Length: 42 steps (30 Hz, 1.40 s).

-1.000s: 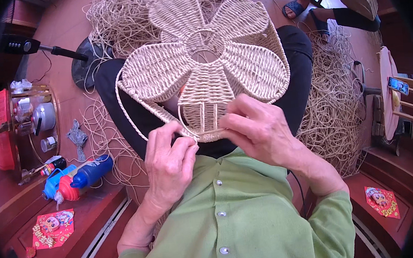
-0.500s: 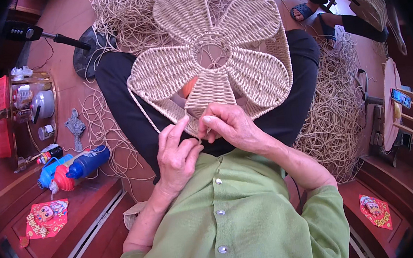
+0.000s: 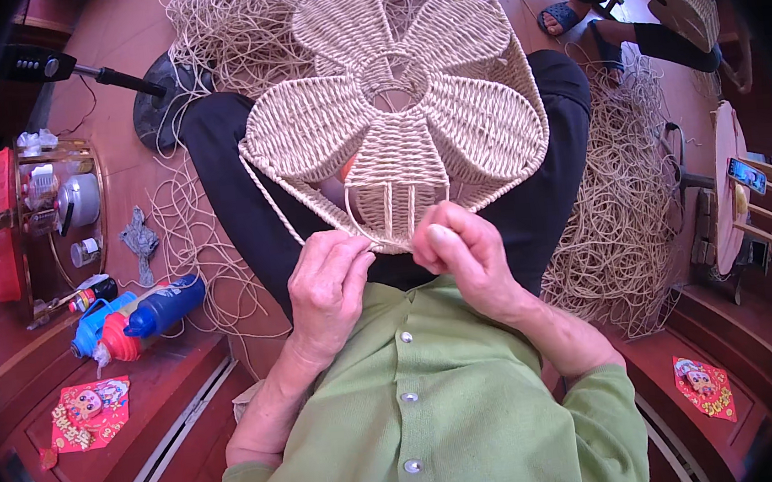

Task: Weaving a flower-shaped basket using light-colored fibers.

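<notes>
— Where does the pale woven rattan piece shaped like a five-petalled flower (image 3: 398,116) sit?

— On the person's lap, across the dark trousers, with the petals fanning away from the body. Its unfinished lower edge, where bare upright stakes (image 3: 399,210) show, points straight back toward the green shirt.

— And the hands?

— Both meet at that near edge. The left hand (image 3: 326,287) pinches a thin loose rattan strand (image 3: 271,205) between thumb and fingertips; the strand runs up and leftward along the flower's left petal. The right hand (image 3: 461,257) is curled closed at the rim just right of the stakes, apparently holding the weave, though what lies inside the fist is hidden.

— So which way does the work lie from the grip?

— Directly ahead of the fingers, touching them. The stakes' long axis runs toward and away from the body, and the strand crosses them sideways. Both hands are equally near; the left holds the free end.

— Around them?

— Heaps of loose rattan cord (image 3: 622,211) on the floor, a blue and red bottle (image 3: 140,319) at left, and another person's sandalled foot (image 3: 559,16) at the far top.
</notes>
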Each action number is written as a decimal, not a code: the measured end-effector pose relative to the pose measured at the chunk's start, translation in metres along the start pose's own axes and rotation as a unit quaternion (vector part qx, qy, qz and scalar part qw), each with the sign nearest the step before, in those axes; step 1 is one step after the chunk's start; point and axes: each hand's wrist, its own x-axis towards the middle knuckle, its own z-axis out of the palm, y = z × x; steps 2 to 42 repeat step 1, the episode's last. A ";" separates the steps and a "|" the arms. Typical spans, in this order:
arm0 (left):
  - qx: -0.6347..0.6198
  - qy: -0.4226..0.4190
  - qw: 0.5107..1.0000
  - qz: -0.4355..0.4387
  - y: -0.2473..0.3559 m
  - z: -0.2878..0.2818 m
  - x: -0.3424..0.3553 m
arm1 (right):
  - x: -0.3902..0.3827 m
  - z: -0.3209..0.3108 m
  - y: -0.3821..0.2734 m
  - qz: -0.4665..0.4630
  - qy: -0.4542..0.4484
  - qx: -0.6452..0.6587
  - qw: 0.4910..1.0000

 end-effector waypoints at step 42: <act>-0.001 -0.001 1.000 -0.001 0.000 0.000 0.000 | -0.005 -0.001 0.003 0.031 0.031 0.038 0.998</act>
